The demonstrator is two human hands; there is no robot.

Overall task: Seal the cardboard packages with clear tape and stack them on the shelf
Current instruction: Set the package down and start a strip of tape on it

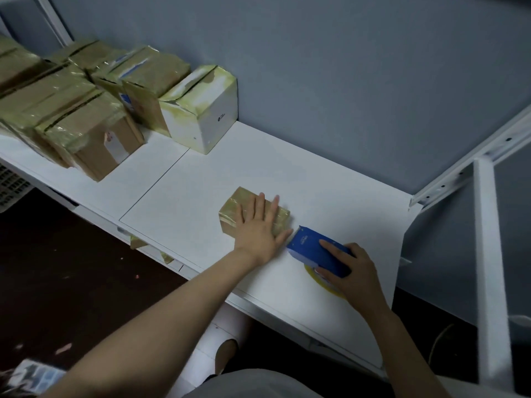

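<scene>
The small taped package [233, 211] lies flat on the white shelf surface [316, 179], near its front edge. The left hand [260, 234] rests palm-down on the package, fingers straight and spread. Just beside the package, to its right, sits the blue tape dispenser [311, 248] with the tape roll [313, 273] under it; the right hand [357, 272] grips the dispenser from above, fingers curled over its body. Well apart, at the far left of the shelf, stand the sealed packages [71, 110] in rows, with a taped white box [207, 116] at the row's right end, against the grey wall [330, 67].
</scene>
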